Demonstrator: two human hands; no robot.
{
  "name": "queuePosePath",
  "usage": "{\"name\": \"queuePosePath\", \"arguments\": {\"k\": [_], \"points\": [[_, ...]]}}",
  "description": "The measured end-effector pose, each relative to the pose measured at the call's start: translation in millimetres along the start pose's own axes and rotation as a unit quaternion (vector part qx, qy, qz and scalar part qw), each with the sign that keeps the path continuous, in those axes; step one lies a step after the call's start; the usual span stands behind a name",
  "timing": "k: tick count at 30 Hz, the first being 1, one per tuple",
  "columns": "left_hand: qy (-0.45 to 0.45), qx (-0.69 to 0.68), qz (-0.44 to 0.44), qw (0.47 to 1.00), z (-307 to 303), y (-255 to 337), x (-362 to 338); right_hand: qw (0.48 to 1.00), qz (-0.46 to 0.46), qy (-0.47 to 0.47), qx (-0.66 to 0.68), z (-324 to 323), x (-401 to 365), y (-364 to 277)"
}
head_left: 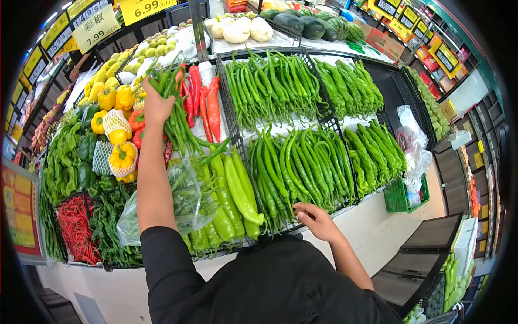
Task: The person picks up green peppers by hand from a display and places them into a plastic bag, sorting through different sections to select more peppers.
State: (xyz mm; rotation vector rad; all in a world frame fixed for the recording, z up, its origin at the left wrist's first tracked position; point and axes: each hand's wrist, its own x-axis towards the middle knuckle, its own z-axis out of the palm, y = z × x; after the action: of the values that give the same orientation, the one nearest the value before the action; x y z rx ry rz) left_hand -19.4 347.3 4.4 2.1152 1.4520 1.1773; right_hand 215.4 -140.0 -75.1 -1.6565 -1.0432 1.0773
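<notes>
At the upper left, my left hand (pixel 157 102) is closed round a bunch of long green peppers (pixel 178 121), just left of some long red peppers (pixel 214 108). My right hand (pixel 317 220) is at the front edge of the long green chili pile (pixel 299 162), its fingers bent near the stems; whether it grips one cannot be made out. A clear plastic bag (pixel 186 197) with greens inside lies below my left forearm, partly over the light green peppers (pixel 237 186).
Yellow bell peppers (pixel 123 156) and small red chilies (pixel 81 224) lie on the left. More green chilies (pixel 272 83) fill the rear crates. White melons (pixel 237 31) and watermelons (pixel 313 27) sit behind. A green basket (pixel 399 195) stands at right.
</notes>
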Motion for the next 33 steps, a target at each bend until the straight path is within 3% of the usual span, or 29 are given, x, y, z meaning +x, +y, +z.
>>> {"name": "queuePosePath", "arguments": {"k": [6, 9, 10, 14, 17, 18, 21, 24, 31, 33], "points": [[0.033, -0.106, 0.113, 0.987, -41.8, 45.0, 1.1, 1.000, -0.008, -0.007, -0.028, 2.3, 4.4, -3.4], [0.028, -0.146, 0.067, 0.987, -68.1, 78.9, -10.6, 0.999, -0.007, -0.013, -0.035, 1.8, 5.0, -8.5], [0.083, -0.135, 0.111, 0.981, -68.1, 78.1, -10.4, 0.999, -0.007, -0.014, -0.039, 1.5, 4.8, -10.1], [0.106, -0.130, 0.119, 0.979, -70.9, 56.9, 2.8, 0.999, -0.009, -0.013, -0.033, 0.3, 3.7, -5.6], [-0.014, -0.063, 0.051, 0.997, -77.1, 36.4, 16.5, 0.999, -0.021, -0.010, -0.040, 0.3, 2.4, -4.9], [-0.056, -0.058, 0.036, 0.996, -84.5, 53.7, 6.2, 0.999, -0.026, -0.009, -0.047, 0.2, 1.8, -6.2], [-0.270, 0.133, 0.010, 0.953, -70.2, 18.9, 23.3, 0.998, -0.021, -0.019, -0.048, 0.2, -1.3, -4.1], [-0.338, 0.263, 0.043, 0.903, -52.4, -9.3, 20.8, 0.998, -0.020, -0.017, -0.056, 0.6, -4.0, -8.5], [-0.360, 0.229, 0.059, 0.902, -76.4, 35.5, -7.4, 0.998, -0.032, -0.004, -0.051, 2.6, -12.0, -5.5], [-0.343, 0.288, 0.071, 0.892, -86.4, 51.2, -8.5, 0.998, -0.035, -0.001, -0.058, 3.8, -12.3, -4.9]]}}
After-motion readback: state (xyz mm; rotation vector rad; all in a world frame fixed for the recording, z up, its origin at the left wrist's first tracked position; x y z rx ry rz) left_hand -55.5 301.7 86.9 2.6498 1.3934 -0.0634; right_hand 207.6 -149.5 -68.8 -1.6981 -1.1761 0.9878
